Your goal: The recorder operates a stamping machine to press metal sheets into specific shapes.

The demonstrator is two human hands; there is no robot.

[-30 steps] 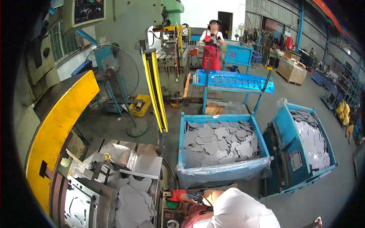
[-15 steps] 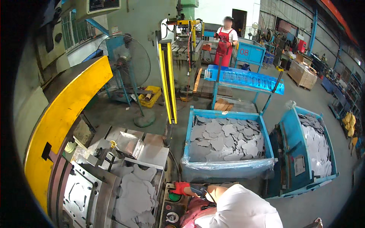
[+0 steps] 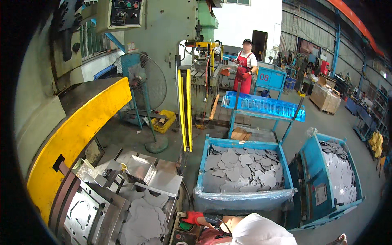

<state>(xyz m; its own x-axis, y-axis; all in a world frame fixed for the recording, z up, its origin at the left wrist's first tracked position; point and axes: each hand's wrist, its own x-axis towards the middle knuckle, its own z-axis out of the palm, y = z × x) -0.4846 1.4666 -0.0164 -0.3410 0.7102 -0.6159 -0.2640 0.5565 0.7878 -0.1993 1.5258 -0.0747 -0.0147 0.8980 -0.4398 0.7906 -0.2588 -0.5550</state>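
Observation:
My right hand [image 3: 193,218], in a red glove, rests at the green push button [image 3: 185,226] on the control box [image 3: 178,236]. Its fingers look stretched out over the button's edge, with nothing held in them. A dark band wraps that wrist, below the white sleeve [image 3: 261,232]. My left hand is out of view. Left of the control box, flat grey metal pieces [image 3: 143,218] lie heaped in a metal chute. Beyond them sits a steel die [image 3: 81,214] with curved slots, under the press's yellow guard [image 3: 87,118].
Two blue bins, one ahead [image 3: 245,200] and one at right [image 3: 311,163], hold grey cut pieces. A yellow-black post [image 3: 185,110] and a standing fan [image 3: 143,81] rise beyond the chute. A co-worker in a red apron [image 3: 243,75] stands behind a blue rack [image 3: 265,108].
The view has tilted upward, so the scene sits lower in the picture. My right hand stays at the green button. The co-worker's hands have moved apart.

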